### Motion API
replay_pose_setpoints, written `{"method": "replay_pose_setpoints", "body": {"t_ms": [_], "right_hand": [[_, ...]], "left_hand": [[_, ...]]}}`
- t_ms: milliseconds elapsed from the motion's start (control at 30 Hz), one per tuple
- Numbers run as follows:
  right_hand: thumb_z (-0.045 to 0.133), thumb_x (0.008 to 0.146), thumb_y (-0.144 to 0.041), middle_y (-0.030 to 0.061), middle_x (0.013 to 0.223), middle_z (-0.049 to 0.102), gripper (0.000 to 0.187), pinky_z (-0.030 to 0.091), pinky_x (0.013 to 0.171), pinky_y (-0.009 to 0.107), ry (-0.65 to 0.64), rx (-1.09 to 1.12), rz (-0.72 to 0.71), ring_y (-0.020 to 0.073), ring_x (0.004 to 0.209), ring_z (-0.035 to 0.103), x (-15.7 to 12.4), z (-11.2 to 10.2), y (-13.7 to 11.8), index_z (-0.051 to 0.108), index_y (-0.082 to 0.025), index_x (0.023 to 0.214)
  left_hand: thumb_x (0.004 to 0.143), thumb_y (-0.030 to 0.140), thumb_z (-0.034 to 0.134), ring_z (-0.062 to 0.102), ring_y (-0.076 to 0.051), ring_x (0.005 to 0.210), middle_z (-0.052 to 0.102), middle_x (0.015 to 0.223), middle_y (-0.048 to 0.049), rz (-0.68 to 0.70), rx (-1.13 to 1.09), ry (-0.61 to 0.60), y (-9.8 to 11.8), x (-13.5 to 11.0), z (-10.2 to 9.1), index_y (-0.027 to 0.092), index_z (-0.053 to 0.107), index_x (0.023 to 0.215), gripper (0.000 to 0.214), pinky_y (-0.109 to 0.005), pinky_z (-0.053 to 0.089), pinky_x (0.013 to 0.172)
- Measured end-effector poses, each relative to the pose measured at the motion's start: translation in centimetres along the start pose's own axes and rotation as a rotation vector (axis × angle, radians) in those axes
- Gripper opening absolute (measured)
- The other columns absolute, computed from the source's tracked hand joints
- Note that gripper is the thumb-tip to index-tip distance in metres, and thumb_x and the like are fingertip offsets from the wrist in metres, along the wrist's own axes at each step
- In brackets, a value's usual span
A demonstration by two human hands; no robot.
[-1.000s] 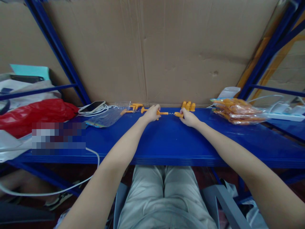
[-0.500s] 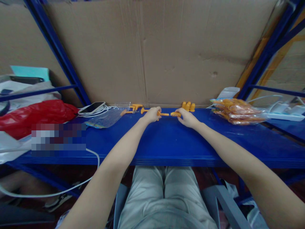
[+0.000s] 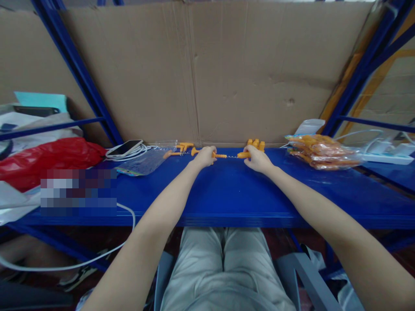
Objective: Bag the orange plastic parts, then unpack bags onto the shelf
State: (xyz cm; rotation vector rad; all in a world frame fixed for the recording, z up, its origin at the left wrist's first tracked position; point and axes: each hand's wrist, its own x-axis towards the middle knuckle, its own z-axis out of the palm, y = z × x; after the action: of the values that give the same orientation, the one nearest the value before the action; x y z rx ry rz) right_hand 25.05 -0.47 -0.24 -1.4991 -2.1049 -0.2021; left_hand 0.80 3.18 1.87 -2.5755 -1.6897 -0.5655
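My left hand (image 3: 204, 157) is closed around an orange plastic rod (image 3: 221, 156) with a ridged, screw-like end pointing right. A wider orange end shows on its other side. My right hand (image 3: 257, 160) pinches an orange plastic handle-like piece (image 3: 242, 155), partly hidden by the fingers. A thin metal spring (image 3: 232, 157) spans the gap between the two pieces. Left of my left hand lie more orange plastic parts (image 3: 185, 147) with thin metal bits. Behind my right hand stand several orange block-like pieces (image 3: 256, 143).
A clear plastic bag (image 3: 145, 162), a phone on a coiled white cable (image 3: 128, 148) and a red bag (image 3: 55, 157) are at left. At right lie a bag of orange parts (image 3: 319, 149) and a white power strip (image 3: 389, 158). Cardboard (image 3: 243, 77) backs the blue shelf (image 3: 227, 194).
My right hand has moved slightly right with its orange piece. The gap between the two pieces is wider, and more of the spring shows. My left hand has shifted slightly left.
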Motion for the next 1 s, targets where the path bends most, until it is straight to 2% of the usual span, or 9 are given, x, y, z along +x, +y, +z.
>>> {"method": "replay_pose_setpoints", "body": {"t_ms": [167,400,533,700,800,1000], "right_hand": [[0.049,0.076,-0.015,0.0142,0.112,0.066,0.035,0.05,0.079,0.04,-0.011,0.008,0.006,0.0311,0.099,0.064,0.0,0.0,0.1,0.055,-0.018,0.111],[0.048,0.083,-0.018,0.014,0.12,0.063,0.036,0.047,0.098,0.042,-0.036,0.079,-0.182,0.0278,0.113,0.06,0.1,0.4,0.1,0.059,-0.016,0.118],[0.048,0.085,-0.019,0.0141,0.119,0.063,0.038,0.048,0.096,0.042,-0.03,0.048,-0.142,0.028,0.111,0.06,0.1,0.3,0.0,0.06,-0.016,0.121],[0.052,0.081,-0.017,0.0123,0.122,0.062,0.036,0.05,0.094,0.044,-0.021,-0.02,-0.054,0.0294,0.113,0.06,0.2,0.1,0.5,0.062,-0.019,0.116],[0.052,0.079,-0.015,0.0113,0.119,0.063,0.036,0.05,0.093,0.046,-0.032,-0.006,-0.052,0.0294,0.111,0.06,0.2,0.1,1.0,0.063,-0.021,0.113],[0.051,0.081,-0.016,0.0132,0.119,0.063,0.039,0.046,0.1,0.047,-0.042,0.143,-0.218,0.0272,0.112,0.06,0.4,0.7,0.9,0.064,-0.017,0.117]], "left_hand": [[0.078,0.021,0.071,0.064,-0.022,0.105,0.069,0.111,-0.009,-0.028,0.022,0.003,-0.1,0.1,0.1,0.019,0.063,0.105,0.028,-0.028,0.046,0.088],[0.081,0.02,0.066,0.064,-0.023,0.106,0.069,0.112,-0.0105,0.025,0.068,0.0,0.1,-0.1,0.0,0.017,0.063,0.108,0.027,-0.028,0.046,0.089],[0.081,0.019,0.065,0.064,-0.023,0.106,0.069,0.112,-0.0099,0.03,0.079,0.006,0.3,-0.2,0.0,0.018,0.063,0.107,0.026,-0.028,0.046,0.089],[0.081,0.019,0.065,0.064,-0.023,0.105,0.07,0.11,-0.0093,0.016,0.054,0.0,0.2,-0.2,-0.1,0.018,0.063,0.107,0.026,-0.028,0.046,0.088],[0.081,0.019,0.065,0.064,-0.023,0.105,0.07,0.11,-0.0096,0.004,0.039,0.001,0.2,-0.2,-0.1,0.018,0.064,0.107,0.026,-0.029,0.046,0.088],[0.082,0.018,0.066,0.065,-0.023,0.105,0.07,0.109,-0.0093,0.03,0.03,0.003,0.5,-0.4,-0.2,0.017,0.063,0.108,0.026,-0.028,0.046,0.088]]}}
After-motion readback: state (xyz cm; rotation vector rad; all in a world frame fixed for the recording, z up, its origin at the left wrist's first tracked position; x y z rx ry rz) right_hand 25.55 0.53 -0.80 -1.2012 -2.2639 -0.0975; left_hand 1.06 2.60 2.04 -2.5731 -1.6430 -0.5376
